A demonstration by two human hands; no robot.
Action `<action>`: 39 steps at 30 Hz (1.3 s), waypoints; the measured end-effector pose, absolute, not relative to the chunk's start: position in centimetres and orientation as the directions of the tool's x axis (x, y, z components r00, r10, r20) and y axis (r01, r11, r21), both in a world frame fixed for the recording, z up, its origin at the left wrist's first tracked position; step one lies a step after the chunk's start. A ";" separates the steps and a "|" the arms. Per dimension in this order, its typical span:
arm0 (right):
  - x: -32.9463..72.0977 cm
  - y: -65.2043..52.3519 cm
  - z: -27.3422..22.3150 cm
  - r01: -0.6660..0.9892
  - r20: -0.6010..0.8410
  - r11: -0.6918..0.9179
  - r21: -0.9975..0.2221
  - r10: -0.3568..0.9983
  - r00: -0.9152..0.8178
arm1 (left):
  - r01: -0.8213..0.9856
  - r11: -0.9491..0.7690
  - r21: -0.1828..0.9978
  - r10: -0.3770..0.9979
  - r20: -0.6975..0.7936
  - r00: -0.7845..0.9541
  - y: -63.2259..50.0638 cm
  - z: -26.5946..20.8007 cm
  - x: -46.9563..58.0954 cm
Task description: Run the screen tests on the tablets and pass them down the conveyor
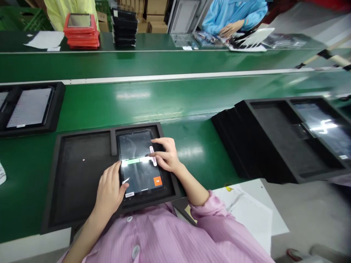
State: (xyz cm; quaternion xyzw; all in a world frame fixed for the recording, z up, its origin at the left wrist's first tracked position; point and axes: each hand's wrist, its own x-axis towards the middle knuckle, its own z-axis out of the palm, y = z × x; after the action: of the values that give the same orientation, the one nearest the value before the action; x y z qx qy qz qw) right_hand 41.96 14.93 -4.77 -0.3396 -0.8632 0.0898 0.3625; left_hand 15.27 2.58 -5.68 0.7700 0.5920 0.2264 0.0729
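A tablet with a lit dark screen lies in the right compartment of a black foam tray. Its screen shows a green and white bar, a small upright slider panel and an orange button. My left hand rests along the tablet's left edge, fingers stretched out and thumb over the lower left corner. Over the right side of the screen, my right hand has its fingers apart, one fingertip at the slider panel. The tray's left compartment holds no tablet, only a tiny pale speck.
More black foam trays are stacked at right, the top one holding a tablet. Another tray with a tablet lies at left. Beyond the green bench, two people work near red cases and a black stack.
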 end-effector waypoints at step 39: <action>40.4 15.7 -5.2 0.908 0.098 0.107 -0.405 0.992 -0.073 | 0.912 -0.348 0.218 0.907 0.325 0.268 2.6 -7.1 15.7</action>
State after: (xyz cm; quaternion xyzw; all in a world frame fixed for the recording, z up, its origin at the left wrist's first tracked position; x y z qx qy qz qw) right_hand 40.35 15.66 -5.22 -0.6574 -0.7228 0.1195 0.1765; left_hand 15.66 2.58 -7.06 0.7963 0.5710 0.1998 -0.0062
